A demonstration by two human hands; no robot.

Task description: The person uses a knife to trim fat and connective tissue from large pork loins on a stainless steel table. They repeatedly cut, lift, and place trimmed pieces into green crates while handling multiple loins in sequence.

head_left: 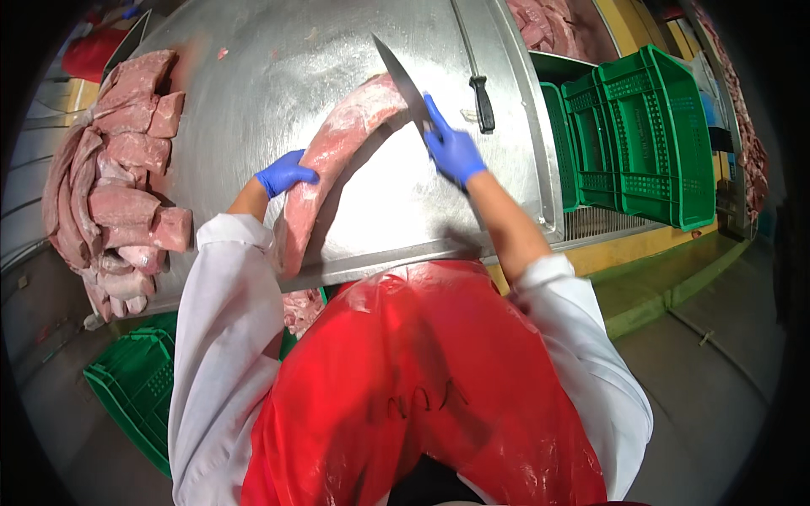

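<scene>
Slicing seems in hand: the long strip of meat (337, 131) lies curved across the upper middle of the worktop (253, 76), the knife (398, 72) at its upper end. A clean stroke would call for a steady hold. The left hand (287, 173) reaches inward, fingers clamped on the strip; the right hand (456, 156) angles up-left, fingers around the knife's handle, one outstretched.

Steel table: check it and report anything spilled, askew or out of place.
A small pinkish scrap lies alone on the table, apart from the pile of meat at left, so it looks stray. A pale bit, too small to identify, sits beside the black-handled rod, equally out of place.
</scene>
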